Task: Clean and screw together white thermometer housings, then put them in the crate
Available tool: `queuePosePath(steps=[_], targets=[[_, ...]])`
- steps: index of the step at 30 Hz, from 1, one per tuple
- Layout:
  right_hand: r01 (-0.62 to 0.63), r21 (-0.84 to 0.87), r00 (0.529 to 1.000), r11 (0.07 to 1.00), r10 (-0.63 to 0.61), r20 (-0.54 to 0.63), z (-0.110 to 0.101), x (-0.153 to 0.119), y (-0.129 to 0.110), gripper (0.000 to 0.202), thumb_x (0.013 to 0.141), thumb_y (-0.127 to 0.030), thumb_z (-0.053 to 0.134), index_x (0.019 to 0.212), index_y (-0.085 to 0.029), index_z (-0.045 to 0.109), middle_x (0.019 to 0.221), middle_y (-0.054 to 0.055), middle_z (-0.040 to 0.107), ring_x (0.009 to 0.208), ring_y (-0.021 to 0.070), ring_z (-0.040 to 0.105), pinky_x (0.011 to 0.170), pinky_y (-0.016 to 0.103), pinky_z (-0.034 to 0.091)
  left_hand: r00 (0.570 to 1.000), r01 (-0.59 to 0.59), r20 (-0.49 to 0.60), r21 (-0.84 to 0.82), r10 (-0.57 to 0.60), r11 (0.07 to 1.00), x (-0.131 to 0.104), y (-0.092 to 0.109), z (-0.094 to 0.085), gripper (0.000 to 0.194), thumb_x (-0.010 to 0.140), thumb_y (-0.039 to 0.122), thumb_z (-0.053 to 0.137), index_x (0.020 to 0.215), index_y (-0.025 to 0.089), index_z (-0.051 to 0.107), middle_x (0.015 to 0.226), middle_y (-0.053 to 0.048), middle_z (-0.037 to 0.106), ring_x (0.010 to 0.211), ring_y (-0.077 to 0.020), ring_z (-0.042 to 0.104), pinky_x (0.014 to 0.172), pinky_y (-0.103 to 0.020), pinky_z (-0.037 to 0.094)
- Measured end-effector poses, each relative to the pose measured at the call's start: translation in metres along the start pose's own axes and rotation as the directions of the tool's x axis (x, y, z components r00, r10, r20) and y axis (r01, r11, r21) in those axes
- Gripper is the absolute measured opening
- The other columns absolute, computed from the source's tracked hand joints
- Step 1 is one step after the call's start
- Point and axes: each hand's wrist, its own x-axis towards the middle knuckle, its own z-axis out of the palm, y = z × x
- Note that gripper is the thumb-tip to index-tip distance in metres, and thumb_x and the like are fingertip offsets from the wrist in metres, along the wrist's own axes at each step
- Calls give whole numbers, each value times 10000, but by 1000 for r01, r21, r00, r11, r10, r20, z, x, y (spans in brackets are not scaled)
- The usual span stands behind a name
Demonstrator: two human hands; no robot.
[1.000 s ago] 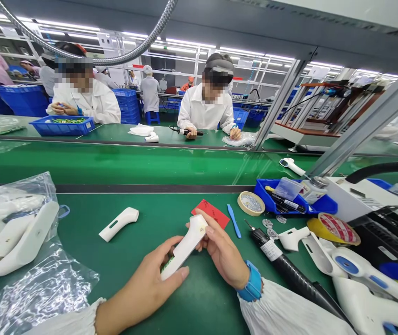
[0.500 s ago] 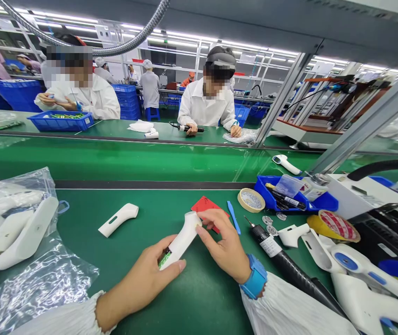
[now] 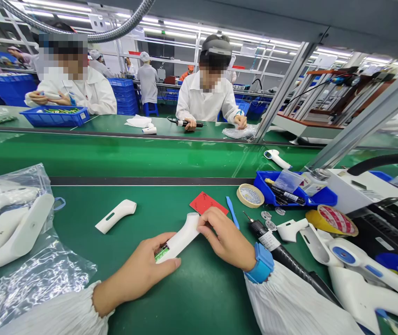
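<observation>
A curved white plastic housing (image 3: 184, 236), with a green circuit board (image 3: 161, 252) showing at its lower end, is held above the green bench. My left hand (image 3: 146, 266) grips that lower end between thumb and fingers. At the upper end, the fingertips of my right hand (image 3: 225, 237) are pinched against the housing's right edge; whether something small is between them is hidden. A blue band (image 3: 259, 263) circles my right wrist. Behind the housing lies a red card (image 3: 208, 203). To its left, a loose white shell piece (image 3: 116, 216) with a slot rests on the bench.
Clear plastic bags with white housings (image 3: 22, 232) occupy the left. On the right are a blue pry tool (image 3: 232, 211), a tape roll (image 3: 250, 195), a black electric screwdriver (image 3: 275, 246), a blue bin (image 3: 265, 176) and white thermometer parts (image 3: 369, 267). Co-workers sit across the bench.
My right hand has shifted slightly down and right along the housing's upper end, its fingers drawn closer together. My left hand keeps its hold. The whole view has shifted a little.
</observation>
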Motion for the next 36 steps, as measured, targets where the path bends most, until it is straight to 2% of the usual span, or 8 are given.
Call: queuePosePath(steps=[3,7,12,16,20,24,32,36], targets=[[16,18,999,1000,-15,-29,0,0,2,79,869,-182,430,836,-195,501,814,40,530,785,161,487,707,302,412,1000,7,11,-5,-7,1000,1,1,-1,469,740,309,530,1198,217,489,913,1,622,876,-206,546,749,-266,424],[56,4,998,998,-56,29,-3,0,4,128,869,-206,451,959,-206,541,886,51,530,833,159,508,744,297,422,1000,5,25,10,-5,1000,1,0,-2,484,738,305,531,1211,216,487,950,-4,625,890,-210,544,762,-268,425],[65,-49,994,997,-60,92,-4,0,2,96,865,-191,446,813,-197,526,819,42,524,774,161,482,696,296,407,997,24,76,-13,-23,1000,1,-1,-4,502,738,292,552,1225,192,482,877,-10,635,953,-233,524,792,-290,422],[41,-35,997,999,-39,67,-1,1,0,113,867,-169,419,771,-198,470,759,29,505,724,162,441,667,300,380,995,20,95,-60,-14,998,2,-1,-6,480,744,297,557,1208,188,501,892,-14,629,973,-235,513,803,-292,416],[7,89,1000,996,-8,6,2,0,2,98,858,-162,420,770,-198,445,742,20,479,723,157,427,666,291,367,994,13,112,-127,1,992,3,-2,-7,488,745,305,564,1212,184,495,930,-19,615,942,-223,518,802,-290,409],[-76,250,995,965,89,-40,6,-1,3,118,869,-205,404,756,-200,440,728,7,445,700,145,421,655,281,359,992,10,122,-189,13,982,2,-2,-6,496,748,310,561,1224,196,482,954,-14,601,899,-202,515,784,-278,404],[-192,509,973,839,230,-13,9,-1,2,151,867,-309,424,759,-204,437,682,-22,394,622,119,374,605,259,339,994,38,107,-175,-19,984,1,0,-6,492,749,324,566,1225,233,477,799,38,541,620,-93,412,562,-193,355],[-196,564,970,802,244,-10,8,-2,1,178,858,-348,440,753,-204,439,676,-26,387,617,116,361,595,255,330,992,22,130,-183,2,983,2,-2,-7,518,753,319,562,1252,233,448,758,45,528,594,-85,393,555,-193,348]])
